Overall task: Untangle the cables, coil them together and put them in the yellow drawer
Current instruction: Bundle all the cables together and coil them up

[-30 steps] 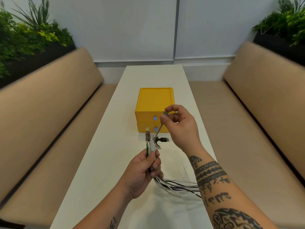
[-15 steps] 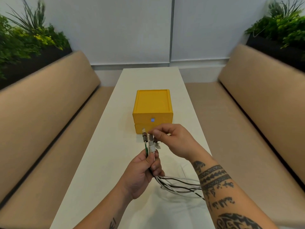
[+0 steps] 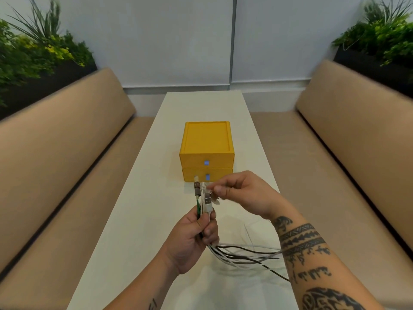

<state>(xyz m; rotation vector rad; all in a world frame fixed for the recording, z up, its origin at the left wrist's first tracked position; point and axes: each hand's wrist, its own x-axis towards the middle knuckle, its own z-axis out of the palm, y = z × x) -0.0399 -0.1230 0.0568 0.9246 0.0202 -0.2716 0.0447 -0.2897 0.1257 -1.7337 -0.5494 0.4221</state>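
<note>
My left hand [image 3: 194,237] grips a bundle of white, black and green cables [image 3: 243,253] upright, the plug ends [image 3: 203,195] sticking up above my fist. The loose lengths trail right across the white table [image 3: 138,220] and pass under my right forearm. My right hand [image 3: 241,194] pinches one of the plug ends at the top of the bundle. The yellow drawer box [image 3: 206,151] stands just beyond, in the middle of the table, with two drawers, both closed, each with a small blue knob.
Tan bench seats [image 3: 67,166] run along both long sides of the narrow table. Planters with green plants [image 3: 38,54] sit behind the backrests at left and right. A pale wall closes the far end.
My right hand came down from in front of the yellow box, bringing a plug end to the other plugs above my left fist. The camera tilted slightly.
</note>
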